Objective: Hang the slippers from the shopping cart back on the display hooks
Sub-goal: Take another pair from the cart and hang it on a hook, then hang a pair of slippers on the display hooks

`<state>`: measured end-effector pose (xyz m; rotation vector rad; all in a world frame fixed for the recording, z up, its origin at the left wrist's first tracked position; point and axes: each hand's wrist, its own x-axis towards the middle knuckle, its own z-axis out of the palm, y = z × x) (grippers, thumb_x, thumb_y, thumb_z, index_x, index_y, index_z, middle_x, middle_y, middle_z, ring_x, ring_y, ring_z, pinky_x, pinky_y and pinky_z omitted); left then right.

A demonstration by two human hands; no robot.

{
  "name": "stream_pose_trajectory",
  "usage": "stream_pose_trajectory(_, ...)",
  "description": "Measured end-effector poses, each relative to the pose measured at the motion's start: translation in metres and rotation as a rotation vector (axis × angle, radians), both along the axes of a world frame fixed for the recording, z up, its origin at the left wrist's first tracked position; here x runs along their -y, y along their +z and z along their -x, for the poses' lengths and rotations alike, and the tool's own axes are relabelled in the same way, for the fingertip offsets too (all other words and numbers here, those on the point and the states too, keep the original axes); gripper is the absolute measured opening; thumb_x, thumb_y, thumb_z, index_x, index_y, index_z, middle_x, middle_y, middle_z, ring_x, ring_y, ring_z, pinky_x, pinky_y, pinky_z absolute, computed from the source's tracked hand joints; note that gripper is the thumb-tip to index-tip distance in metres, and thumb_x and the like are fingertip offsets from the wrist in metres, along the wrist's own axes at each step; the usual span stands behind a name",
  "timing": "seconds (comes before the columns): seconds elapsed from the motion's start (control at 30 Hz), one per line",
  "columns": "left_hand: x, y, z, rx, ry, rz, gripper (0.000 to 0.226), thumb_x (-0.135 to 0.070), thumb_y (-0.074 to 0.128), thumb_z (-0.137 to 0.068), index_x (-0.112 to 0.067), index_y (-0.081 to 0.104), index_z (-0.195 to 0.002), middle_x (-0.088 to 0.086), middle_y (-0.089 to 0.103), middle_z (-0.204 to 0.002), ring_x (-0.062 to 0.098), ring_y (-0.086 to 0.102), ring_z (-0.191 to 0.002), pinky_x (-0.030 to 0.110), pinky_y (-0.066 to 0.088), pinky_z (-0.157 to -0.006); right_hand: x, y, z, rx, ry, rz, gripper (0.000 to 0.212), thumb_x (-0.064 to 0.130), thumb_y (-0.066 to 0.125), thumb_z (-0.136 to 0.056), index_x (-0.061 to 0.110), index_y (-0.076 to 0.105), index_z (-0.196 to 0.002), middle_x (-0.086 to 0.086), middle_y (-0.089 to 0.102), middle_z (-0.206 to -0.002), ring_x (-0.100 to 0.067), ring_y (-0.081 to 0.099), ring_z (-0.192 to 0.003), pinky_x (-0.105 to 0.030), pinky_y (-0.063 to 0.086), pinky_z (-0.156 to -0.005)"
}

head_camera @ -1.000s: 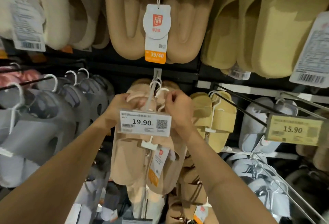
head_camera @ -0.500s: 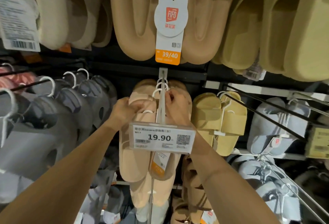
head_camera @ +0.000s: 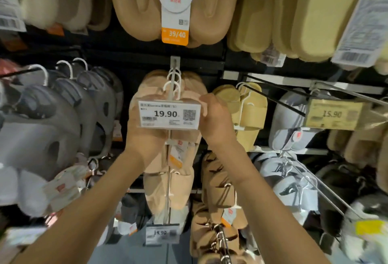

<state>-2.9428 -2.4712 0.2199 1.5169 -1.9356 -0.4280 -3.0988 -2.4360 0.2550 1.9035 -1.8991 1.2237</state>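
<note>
Head view: both hands up at the centre display hook point(head_camera: 173, 87), partly behind the 19.90 price tag point(head_camera: 169, 114). Left hand point(head_camera: 142, 131) and right hand point(head_camera: 217, 116) each curl round the peach slippers point(head_camera: 178, 137), hanger loops on the hook. Since half a second ago the tag sits lower over the knuckles and the hands are closer to the camera. Grey slippers point(head_camera: 63, 116) hang left, yellow slippers point(head_camera: 249, 112) right.

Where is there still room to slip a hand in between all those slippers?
A dark gap runs between the grey slippers and the peach slippers; another lies under the big tan pair. Around both hands at the 19.90 tag it's crowded.
</note>
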Motion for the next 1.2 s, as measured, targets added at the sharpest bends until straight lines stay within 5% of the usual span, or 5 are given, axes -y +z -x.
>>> stream_pose_trajectory(0.13,-0.094,0.015,0.04,0.163,-0.211,0.051,0.023,-0.027,0.047,-0.09,-0.013,0.065,-0.095,0.009,0.064,-0.099,0.03,0.061,-0.098,0.038,0.051,-0.079,-0.079,0.001,0.016,-0.002,-0.05,0.021,0.028,0.018,0.061,-0.086,0.002,0.057,-0.108,-0.016,0.059,-0.107,-0.032,0.052,-0.101,-0.038,0.043,-0.082)
stream_pose_trajectory(0.33,-0.23,0.052,0.132,0.312,-0.578,0.038,0.015,-0.021,0.044,-0.094,-0.012,0.054,-0.1,0.009,0.056,-0.115,0.026,0.054,-0.111,0.018,0.039,-0.068,-0.259,0.01,0.057,-0.112,-0.339,0.102,0.018,0.011,0.061,-0.074,0.004,0.062,-0.09,-0.013,0.065,-0.084,-0.034,0.061,-0.077,-0.035,0.045,-0.063)
stream_pose_trajectory(0.5,-0.348,0.057,0.212,0.248,-1.008,0.307,0.027,-0.031,0.048,-0.084,-0.028,0.056,-0.109,-0.003,0.063,-0.109,0.023,0.059,-0.104,0.029,0.047,-0.078,-0.423,0.016,0.097,-0.182,-0.797,0.126,0.012,0.02,0.061,-0.078,0.008,0.062,-0.078,-0.009,0.064,-0.074,-0.03,0.061,-0.069,-0.034,0.037,-0.059)
stream_pose_trajectory(0.8,-0.565,0.045,0.32,0.005,-1.751,0.218,0.023,-0.033,0.056,-0.086,-0.028,0.065,-0.106,-0.008,0.069,-0.096,0.024,0.064,-0.093,0.041,0.052,-0.079,-0.658,-0.013,0.105,-0.084,-1.608,0.048,0.019,0.02,0.062,-0.076,0.008,0.063,-0.091,-0.006,0.066,-0.083,-0.028,0.063,-0.077,-0.033,0.05,-0.061)
stream_pose_trajectory(1.2,-0.78,-0.021,0.375,0.153,-2.612,0.287,0.024,-0.035,0.055,-0.086,-0.03,0.063,-0.108,-0.004,0.07,-0.101,0.028,0.064,-0.097,0.04,0.051,-0.083,-0.799,-0.069,0.021,0.119,-2.641,0.145,0.021,0.022,0.06,-0.079,0.009,0.066,-0.094,-0.007,0.069,-0.092,-0.027,0.065,-0.086,-0.038,0.051,-0.076)
